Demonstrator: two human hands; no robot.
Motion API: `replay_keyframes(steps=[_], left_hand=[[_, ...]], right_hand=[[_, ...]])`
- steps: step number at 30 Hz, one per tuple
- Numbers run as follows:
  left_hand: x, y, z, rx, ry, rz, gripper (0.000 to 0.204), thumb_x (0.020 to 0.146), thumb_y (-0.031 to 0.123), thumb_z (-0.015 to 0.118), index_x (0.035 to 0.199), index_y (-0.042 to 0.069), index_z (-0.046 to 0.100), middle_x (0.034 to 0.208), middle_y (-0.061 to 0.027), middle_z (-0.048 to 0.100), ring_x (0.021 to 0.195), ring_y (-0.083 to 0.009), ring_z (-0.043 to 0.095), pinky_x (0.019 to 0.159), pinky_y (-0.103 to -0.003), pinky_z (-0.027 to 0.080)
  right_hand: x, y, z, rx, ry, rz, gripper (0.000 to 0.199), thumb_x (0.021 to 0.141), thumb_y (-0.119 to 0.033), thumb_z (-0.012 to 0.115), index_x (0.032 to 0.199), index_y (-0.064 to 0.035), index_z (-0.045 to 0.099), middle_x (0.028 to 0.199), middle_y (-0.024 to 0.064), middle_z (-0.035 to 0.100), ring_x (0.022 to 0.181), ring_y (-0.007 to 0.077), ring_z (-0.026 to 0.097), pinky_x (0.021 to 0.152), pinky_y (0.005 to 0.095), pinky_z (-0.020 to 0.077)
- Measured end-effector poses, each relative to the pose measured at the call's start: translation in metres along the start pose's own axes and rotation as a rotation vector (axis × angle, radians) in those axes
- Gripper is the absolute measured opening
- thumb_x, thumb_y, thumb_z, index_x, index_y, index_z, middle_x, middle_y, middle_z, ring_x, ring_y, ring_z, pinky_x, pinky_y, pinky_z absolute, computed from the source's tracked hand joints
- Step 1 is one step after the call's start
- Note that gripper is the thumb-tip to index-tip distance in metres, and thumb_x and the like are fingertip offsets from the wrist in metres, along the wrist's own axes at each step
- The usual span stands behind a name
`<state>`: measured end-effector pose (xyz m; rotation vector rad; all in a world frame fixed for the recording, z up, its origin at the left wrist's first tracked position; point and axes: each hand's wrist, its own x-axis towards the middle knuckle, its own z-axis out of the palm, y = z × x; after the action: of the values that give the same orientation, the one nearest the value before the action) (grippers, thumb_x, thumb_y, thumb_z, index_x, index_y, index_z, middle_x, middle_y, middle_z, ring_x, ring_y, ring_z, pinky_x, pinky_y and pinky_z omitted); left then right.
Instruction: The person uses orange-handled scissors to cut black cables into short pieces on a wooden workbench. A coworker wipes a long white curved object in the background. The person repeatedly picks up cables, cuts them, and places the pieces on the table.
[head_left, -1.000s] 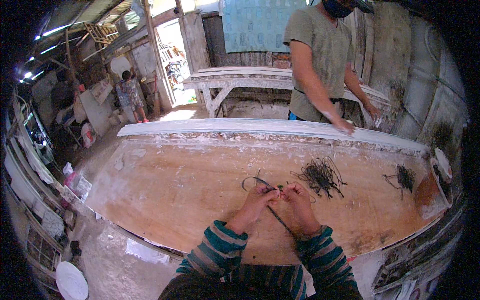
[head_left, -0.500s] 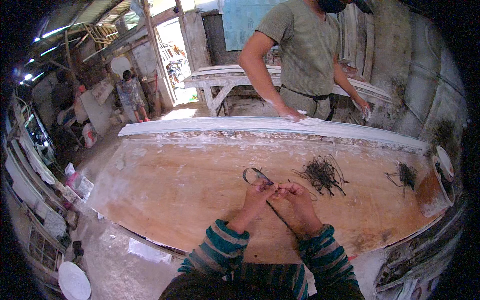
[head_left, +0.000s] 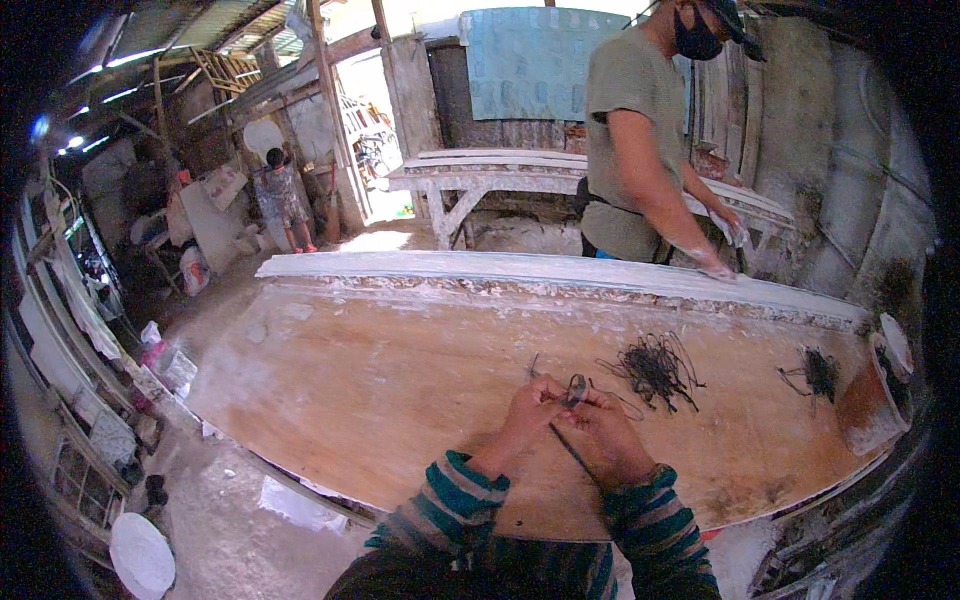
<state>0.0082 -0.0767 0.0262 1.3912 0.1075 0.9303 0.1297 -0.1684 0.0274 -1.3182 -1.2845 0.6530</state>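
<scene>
My left hand [head_left: 528, 408] and my right hand [head_left: 608, 432] meet over a big wooden worktable [head_left: 380, 390], near its front edge. Together they pinch a thin dark wire [head_left: 576, 390] bent into a small loop between the fingertips. One end of the wire runs down under my right hand. Just to the right of the hands lies a tangled pile of dark wires [head_left: 655, 368]. A smaller wire clump [head_left: 818, 372] lies farther right. Both my sleeves are striped teal and dark.
A person in an olive shirt [head_left: 640, 150] stands across the table, a hand on its white plaster-coated far edge [head_left: 560, 270]. A white bench [head_left: 500, 172] stands behind. A brown container [head_left: 868, 408] sits at the table's right end. Another person [head_left: 280, 195] stands at far left.
The wire loop between my hands has shrunk from a wide loop to a small tight one. The person across the table has shifted to the right and straightened up.
</scene>
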Motion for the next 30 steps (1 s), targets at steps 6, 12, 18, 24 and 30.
replay_keyframes(steps=[6, 12, 18, 24, 30], left_hand=[[-0.002, -0.014, -0.003, -0.092, 0.111, -0.102, 0.008, 0.080, 0.004, 0.060, 0.083, 0.000, 0.054, 0.083, -0.0070, 0.060, 0.072, -0.0125, 0.057, 0.062, -0.025, 0.047], [0.001, -0.014, -0.011, 0.092, -0.029, -0.068, 0.009, 0.081, 0.004, 0.058, 0.088, -0.001, 0.057, 0.085, -0.0064, 0.061, 0.072, -0.0118, 0.056, 0.067, -0.024, 0.045], [-0.001, 0.006, 0.002, 0.087, -0.010, 0.004, 0.009, 0.082, 0.005, 0.057, 0.089, 0.000, 0.057, 0.082, -0.0053, 0.061, 0.070, -0.0117, 0.056, 0.065, -0.023, 0.045], [0.001, 0.007, -0.002, 0.135, -0.018, -0.230, 0.008, 0.083, 0.008, 0.056, 0.086, 0.001, 0.054, 0.082, -0.0050, 0.060, 0.074, -0.0116, 0.057, 0.066, -0.024, 0.046], [0.004, 0.005, -0.006, -0.053, 0.075, -0.372, 0.008, 0.083, 0.009, 0.056, 0.088, 0.004, 0.052, 0.084, -0.0051, 0.060, 0.077, -0.0123, 0.058, 0.066, -0.025, 0.049]], right_hand=[[-0.009, -0.049, 0.007, 0.524, -0.023, 0.186, 0.005, 0.080, -0.005, 0.053, 0.085, -0.0035, 0.053, 0.083, 0.0045, 0.055, 0.076, 0.0140, 0.052, 0.070, 0.0240, 0.0447], [-0.010, -0.060, 0.007, 0.427, 0.032, 0.151, 0.010, 0.082, -0.009, 0.052, 0.090, -0.0033, 0.052, 0.084, 0.0043, 0.055, 0.075, 0.0136, 0.052, 0.070, 0.0235, 0.0435], [-0.012, -0.071, 0.001, 0.638, -0.082, 0.148, 0.017, 0.086, -0.008, 0.049, 0.098, 0.0038, 0.054, 0.094, 0.0059, 0.056, 0.087, 0.0137, 0.052, 0.077, 0.0250, 0.0448], [-0.005, -0.048, 0.003, 0.847, 0.045, 0.259, 0.012, 0.084, -0.007, 0.053, 0.092, 0.0011, 0.055, 0.087, 0.0046, 0.056, 0.080, 0.0136, 0.053, 0.072, 0.0247, 0.0444], [-0.005, -0.043, 0.010, 0.261, 0.212, 0.034, 0.005, 0.084, -0.006, 0.053, 0.082, -0.0033, 0.056, 0.075, 0.0013, 0.055, 0.073, 0.0111, 0.052, 0.066, 0.0237, 0.0414]])
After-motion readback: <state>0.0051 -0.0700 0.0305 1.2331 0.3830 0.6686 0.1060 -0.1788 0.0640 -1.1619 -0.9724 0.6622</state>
